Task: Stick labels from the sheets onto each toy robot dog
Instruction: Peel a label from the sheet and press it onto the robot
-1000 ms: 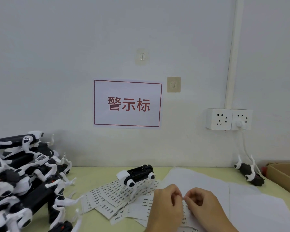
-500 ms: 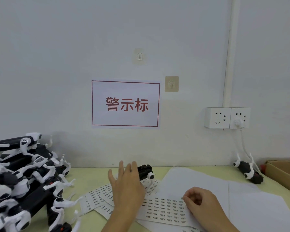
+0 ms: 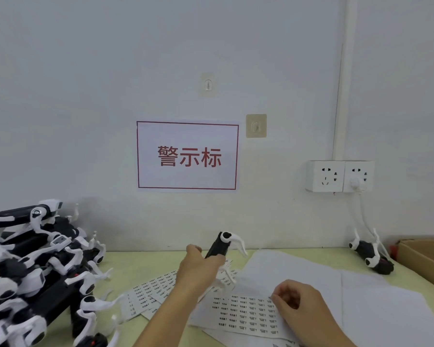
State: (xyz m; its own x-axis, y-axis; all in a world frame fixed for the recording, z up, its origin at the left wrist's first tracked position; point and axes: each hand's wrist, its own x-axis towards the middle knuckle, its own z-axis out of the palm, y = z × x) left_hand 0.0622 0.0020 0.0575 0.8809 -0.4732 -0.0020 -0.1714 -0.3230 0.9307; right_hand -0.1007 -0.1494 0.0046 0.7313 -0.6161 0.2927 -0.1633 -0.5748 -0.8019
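My left hand [image 3: 198, 269] grips a black and white toy robot dog [image 3: 222, 245] and holds it tilted up above the label sheets. My right hand [image 3: 296, 303] rests with curled fingers on the right edge of a label sheet [image 3: 243, 313]; its fingertips appear to pinch something small, too small to make out. More label sheets [image 3: 148, 294] lie fanned out to the left. A large pile of toy robot dogs [image 3: 35, 271] fills the left side. One more robot dog [image 3: 371, 256] lies on its side at the back right.
Blank white sheets [image 3: 361, 306] cover the right part of the pale green table [image 3: 130, 264]. A cardboard box [image 3: 429, 259] stands at the right edge. On the wall are a red-framed sign [image 3: 187, 156] and a socket [image 3: 340, 176] with a white cable plugged in.
My left hand left the label sheet, reached forward to the robot dog behind the sheets, gripped it and lifted it off the table. My right hand stayed on the sheet.
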